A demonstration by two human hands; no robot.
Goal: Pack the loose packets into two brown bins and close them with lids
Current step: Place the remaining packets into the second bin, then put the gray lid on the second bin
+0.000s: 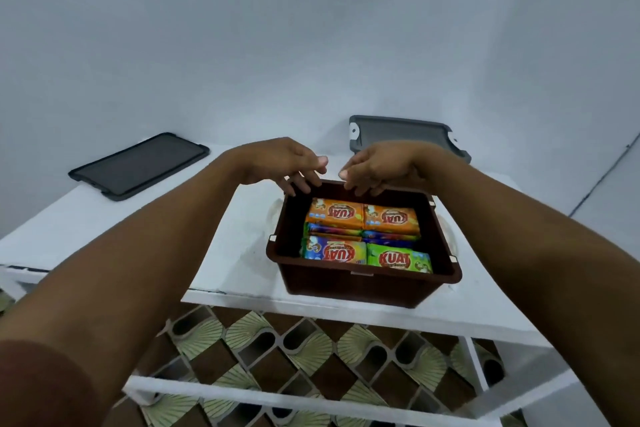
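A brown bin (pixel 363 282) stands on the white table, open on top. Inside lie several packets (pixel 363 236): orange ones at the back, a blue-yellow one and a green one at the front. My left hand (pixel 284 161) and my right hand (pixel 381 165) hover side by side over the bin's far rim, fingers pointing down and loosely bent, holding nothing. A grey lid (pixel 408 132) lies behind the bin, partly hidden by my right hand. A second dark lid (pixel 138 165) lies flat at the far left of the table.
The white table (pixel 239 253) runs from the left to the right, with its front edge just below the bin. Under it a white frame bar (pixel 277 395) crosses above a patterned floor (pixel 311 350). A pale wall stands close behind.
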